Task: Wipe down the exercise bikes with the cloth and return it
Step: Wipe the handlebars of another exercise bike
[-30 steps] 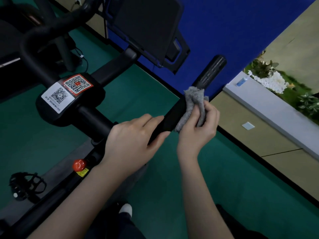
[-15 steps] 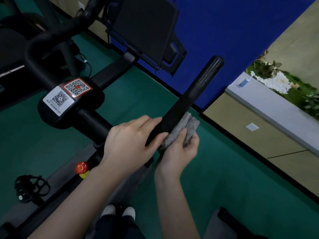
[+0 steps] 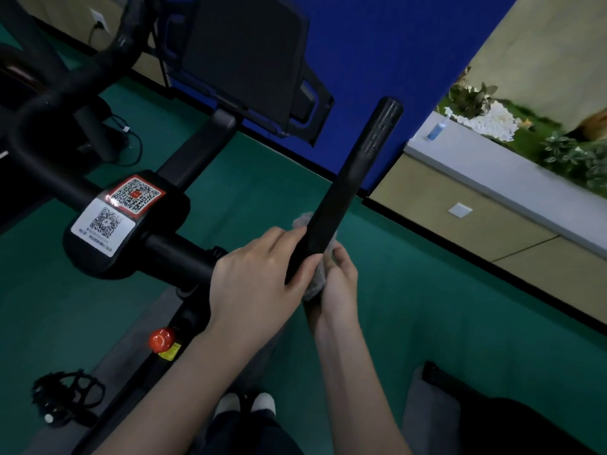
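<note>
Cloth [image 3: 316,283] slid behind handlebar [image 3: 358,172] | right grip [image 3: 340,284] clutches it | left grip [image 3: 253,280] spread over handlebar | red knob [image 3: 161,339] below

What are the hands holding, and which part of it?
The right hand grips the grey cloth around its bunched middle, wrapped under the lower end of the black handlebar. The left hand only rests on that bar, fingers fairly straight.
</note>
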Demonstrator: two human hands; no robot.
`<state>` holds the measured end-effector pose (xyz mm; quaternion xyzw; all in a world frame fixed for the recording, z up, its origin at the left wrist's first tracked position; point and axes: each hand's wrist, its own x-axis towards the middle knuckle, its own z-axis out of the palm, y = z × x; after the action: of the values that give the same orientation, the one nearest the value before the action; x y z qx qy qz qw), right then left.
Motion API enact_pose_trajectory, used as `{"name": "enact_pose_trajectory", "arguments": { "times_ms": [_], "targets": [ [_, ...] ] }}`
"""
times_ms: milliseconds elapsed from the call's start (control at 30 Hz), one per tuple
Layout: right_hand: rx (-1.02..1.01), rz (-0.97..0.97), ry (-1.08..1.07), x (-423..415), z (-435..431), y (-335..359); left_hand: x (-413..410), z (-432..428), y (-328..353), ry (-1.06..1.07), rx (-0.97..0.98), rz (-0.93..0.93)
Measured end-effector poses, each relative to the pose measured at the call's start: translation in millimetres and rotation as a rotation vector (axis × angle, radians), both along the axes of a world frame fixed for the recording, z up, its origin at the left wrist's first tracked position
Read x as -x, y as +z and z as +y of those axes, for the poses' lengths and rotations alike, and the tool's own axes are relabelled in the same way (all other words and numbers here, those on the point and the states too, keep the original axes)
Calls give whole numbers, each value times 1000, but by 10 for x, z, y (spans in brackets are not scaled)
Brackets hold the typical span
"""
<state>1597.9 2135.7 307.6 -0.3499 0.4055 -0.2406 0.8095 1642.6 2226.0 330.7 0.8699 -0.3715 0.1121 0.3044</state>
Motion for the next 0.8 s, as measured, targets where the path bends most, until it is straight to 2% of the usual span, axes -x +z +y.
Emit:
{"name": "enact_pose_trajectory", "arguments": {
  "times_ms": [167, 267, 400, 567, 667, 800],
  "targets": [
    [-12, -52, 80, 110, 123, -30, 1, -1, 0, 5, 11, 7],
    [-14, -101, 20, 139, 101, -25, 1, -2, 9, -2, -4, 8],
    [55, -54, -18, 74, 15, -1, 4, -12, 2, -6, -19, -14],
    [-68, -68, 23, 122, 32, 37, 25, -29, -1, 26, -30, -24],
    [-124, -97, -77, 13, -194, 163, 49, -32, 25, 38, -48, -9],
    [-53, -45, -96, -98, -296, 202, 59, -36, 64, 54, -31, 32]
  ]
}}
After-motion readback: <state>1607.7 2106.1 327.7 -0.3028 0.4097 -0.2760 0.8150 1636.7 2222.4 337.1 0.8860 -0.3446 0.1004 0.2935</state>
